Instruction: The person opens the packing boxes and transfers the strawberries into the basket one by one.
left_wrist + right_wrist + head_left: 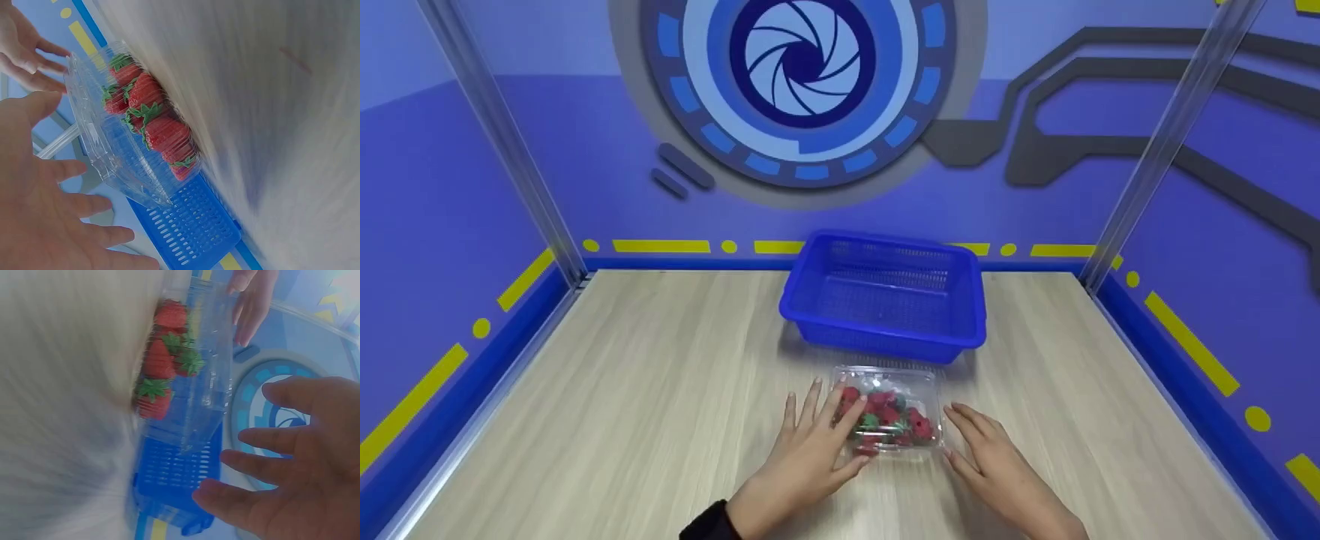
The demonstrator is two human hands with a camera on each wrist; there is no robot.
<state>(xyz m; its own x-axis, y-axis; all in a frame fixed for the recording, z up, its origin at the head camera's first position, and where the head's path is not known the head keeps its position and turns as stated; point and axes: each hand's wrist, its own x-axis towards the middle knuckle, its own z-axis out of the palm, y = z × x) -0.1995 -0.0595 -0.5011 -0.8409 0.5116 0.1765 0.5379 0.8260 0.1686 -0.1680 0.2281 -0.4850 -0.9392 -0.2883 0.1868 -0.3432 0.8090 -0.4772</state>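
Observation:
A clear plastic clamshell box (894, 390) full of red strawberries (885, 416) lies on the wooden table (645, 390), just in front of a blue plastic basket (885, 343). My left hand (810, 442) lies open with straight, spread fingers against the box's left side. My right hand (986, 454) is open too, its fingertips at the box's right edge; contact is unclear. In the left wrist view the left hand (50, 219) is spread beside the box (112, 157). The right wrist view shows the right hand (292, 461) spread near the box (208, 382).
The basket holds nothing and stands near the back wall. Blue walls and two metal corner posts (502, 142) (1170, 135) enclose the table on three sides. Bare wood lies left and right of the hands.

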